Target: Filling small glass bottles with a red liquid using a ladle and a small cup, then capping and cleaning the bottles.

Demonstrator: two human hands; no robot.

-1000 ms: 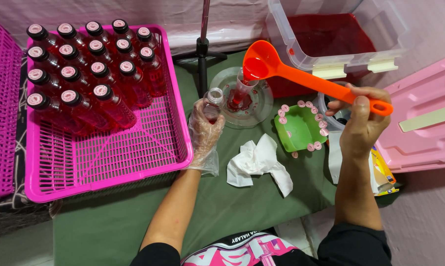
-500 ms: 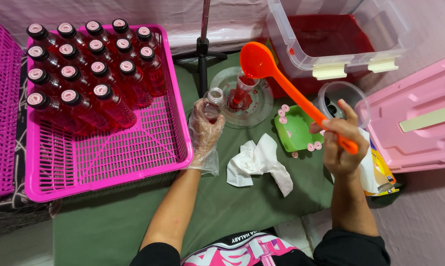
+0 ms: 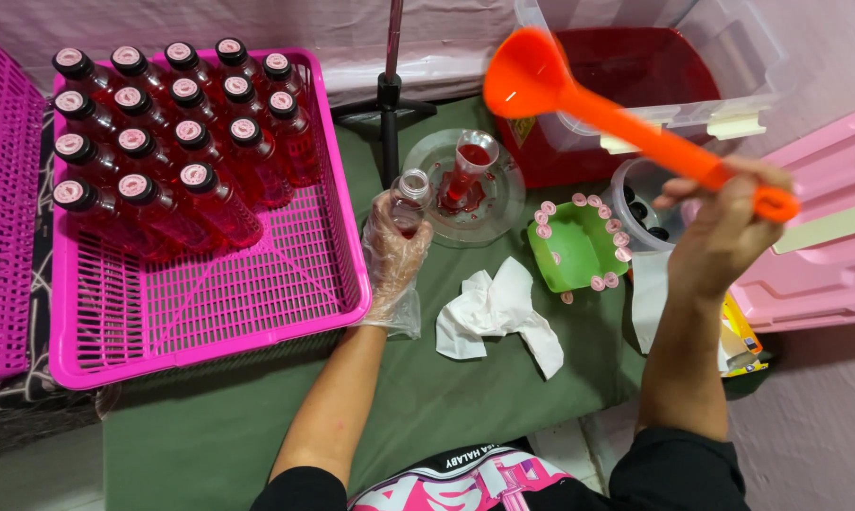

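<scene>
Gloved left hand (image 3: 392, 248) grips an open bottle (image 3: 409, 199) upright, ready for filling. Right hand (image 3: 724, 232) holds the ladle (image 3: 598, 104) raised over the tub (image 3: 654, 85)

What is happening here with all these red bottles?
A person is bottling a red liquid. The gloved left hand holds a small open bottle upright beside a funnel standing on a clear plate. The right hand lifts an orange ladle in front of the clear tub of red liquid. Capped, filled bottles lie in rows in the pink basket. A green tray holds caps.
</scene>
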